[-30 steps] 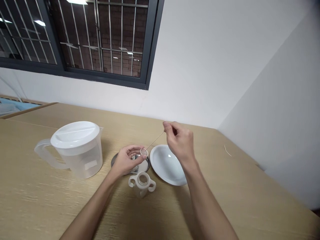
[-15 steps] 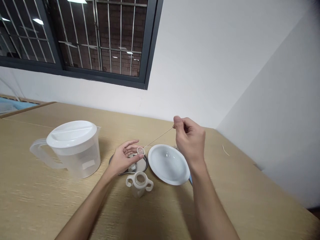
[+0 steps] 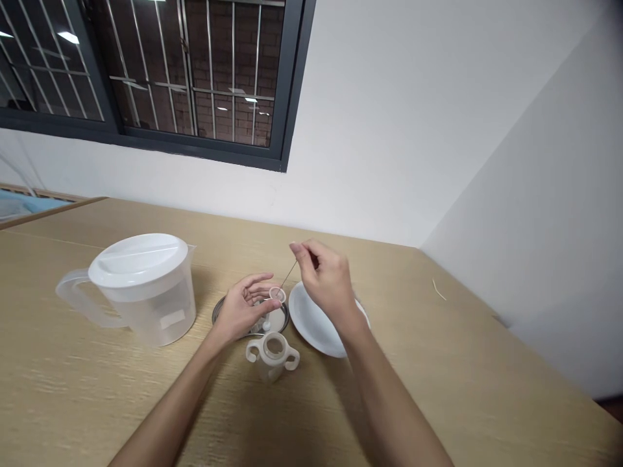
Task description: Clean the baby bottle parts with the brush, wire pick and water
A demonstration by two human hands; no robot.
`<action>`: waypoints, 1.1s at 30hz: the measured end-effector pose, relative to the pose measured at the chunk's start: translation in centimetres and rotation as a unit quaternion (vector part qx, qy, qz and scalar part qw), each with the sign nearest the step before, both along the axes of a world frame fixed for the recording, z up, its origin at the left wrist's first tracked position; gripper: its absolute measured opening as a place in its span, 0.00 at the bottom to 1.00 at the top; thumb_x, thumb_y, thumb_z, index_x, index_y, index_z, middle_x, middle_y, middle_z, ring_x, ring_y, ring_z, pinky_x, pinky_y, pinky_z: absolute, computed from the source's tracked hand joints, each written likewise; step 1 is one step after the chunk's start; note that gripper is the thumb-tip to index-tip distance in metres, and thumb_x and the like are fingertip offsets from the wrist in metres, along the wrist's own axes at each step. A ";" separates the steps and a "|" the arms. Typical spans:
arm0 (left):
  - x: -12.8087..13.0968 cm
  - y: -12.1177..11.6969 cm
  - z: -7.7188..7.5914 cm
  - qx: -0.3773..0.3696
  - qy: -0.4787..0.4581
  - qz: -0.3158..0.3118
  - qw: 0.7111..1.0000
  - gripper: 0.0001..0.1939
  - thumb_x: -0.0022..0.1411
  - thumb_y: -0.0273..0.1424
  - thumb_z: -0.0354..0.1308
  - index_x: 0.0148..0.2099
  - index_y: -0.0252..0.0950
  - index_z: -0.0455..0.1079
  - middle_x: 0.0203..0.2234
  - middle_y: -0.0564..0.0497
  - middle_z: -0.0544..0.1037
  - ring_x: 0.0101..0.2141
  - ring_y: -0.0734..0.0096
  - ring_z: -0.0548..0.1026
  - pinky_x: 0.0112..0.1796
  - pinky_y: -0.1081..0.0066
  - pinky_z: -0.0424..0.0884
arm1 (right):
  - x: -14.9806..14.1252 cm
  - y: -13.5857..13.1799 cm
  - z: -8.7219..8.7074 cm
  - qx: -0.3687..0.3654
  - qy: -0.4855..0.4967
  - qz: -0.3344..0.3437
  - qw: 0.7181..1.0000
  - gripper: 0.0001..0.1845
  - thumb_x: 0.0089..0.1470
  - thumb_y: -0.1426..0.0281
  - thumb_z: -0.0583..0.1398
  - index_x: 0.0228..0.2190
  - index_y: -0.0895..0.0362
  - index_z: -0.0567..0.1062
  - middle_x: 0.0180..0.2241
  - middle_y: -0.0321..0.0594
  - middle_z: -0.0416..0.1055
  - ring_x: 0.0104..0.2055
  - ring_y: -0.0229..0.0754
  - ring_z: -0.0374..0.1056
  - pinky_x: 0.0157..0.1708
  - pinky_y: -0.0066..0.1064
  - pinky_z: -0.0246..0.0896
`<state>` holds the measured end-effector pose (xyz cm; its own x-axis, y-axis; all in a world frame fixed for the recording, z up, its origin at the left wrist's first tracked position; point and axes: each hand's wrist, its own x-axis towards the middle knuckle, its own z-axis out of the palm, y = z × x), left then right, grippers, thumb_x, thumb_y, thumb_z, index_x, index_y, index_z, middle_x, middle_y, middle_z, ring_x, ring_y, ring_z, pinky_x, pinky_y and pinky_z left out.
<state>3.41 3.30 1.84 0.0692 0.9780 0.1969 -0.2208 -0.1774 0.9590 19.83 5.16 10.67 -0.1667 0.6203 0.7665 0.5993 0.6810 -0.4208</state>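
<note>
Thumb and forefinger of the right hand (image 3: 325,275) meet in a pinch, that grip clamped on the upper end of a thin strand (image 3: 288,276). The strand runs straight and slanting down to a small round piece (image 3: 278,296), pale and translucent with a rim; whether its lower end touches the inside is too fine to tell. The left hand (image 3: 242,311) holds the small round piece near the tip of the thumb, its grip on the edge loose, the other fingers spread apart.

These 2 items look very light. The strand may be a stiff wire or a taut thread; either way it probably bends easily and is best pinched at its end between 2 fingertips. The small round piece looks smooth, likely plastic and a little slippery, so its rim is the place to take hold, with mild pressure.

Beneath the left hand lies a metal dish (image 3: 287,316); just in front of it an off-white holder (image 3: 271,360) with curled arms stands upright. A white bowl (image 3: 311,327) sits partly behind the right forearm. Farther left on the surface (image 3: 73,402) stands a lidded jug (image 3: 150,311); well to the right lies a pale strip (image 3: 439,289).
</note>
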 end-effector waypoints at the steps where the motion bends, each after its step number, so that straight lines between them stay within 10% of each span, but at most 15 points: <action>1: 0.0 0.0 -0.1 -0.002 -0.003 0.000 1.000 0.32 0.45 0.30 0.73 0.52 0.33 0.69 0.38 0.44 0.82 0.40 0.64 0.80 0.44 0.64 0.75 | -0.4 0.0 -0.2 -0.002 -0.005 0.008 1.000 0.20 0.64 0.61 0.53 0.23 0.55 0.68 0.19 0.32 0.62 0.21 0.34 0.55 0.24 0.26 0.48; 33: -0.7 1.0 -0.7 0.056 -0.039 0.056 0.996 0.29 0.47 0.28 0.72 0.51 0.32 0.69 0.38 0.47 0.80 0.38 0.73 0.78 0.43 0.73 0.74 | -2.1 1.3 -3.1 -0.060 -0.140 0.021 0.988 0.16 0.64 0.65 0.54 0.26 0.55 0.71 0.26 0.34 0.73 0.28 0.36 0.64 0.29 0.26 0.49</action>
<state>2.75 4.26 1.16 -0.0590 0.9505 0.3052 -0.2658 -0.3096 0.9129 17.77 6.44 7.60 -0.3885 0.6928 0.6076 0.6765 0.6621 -0.3224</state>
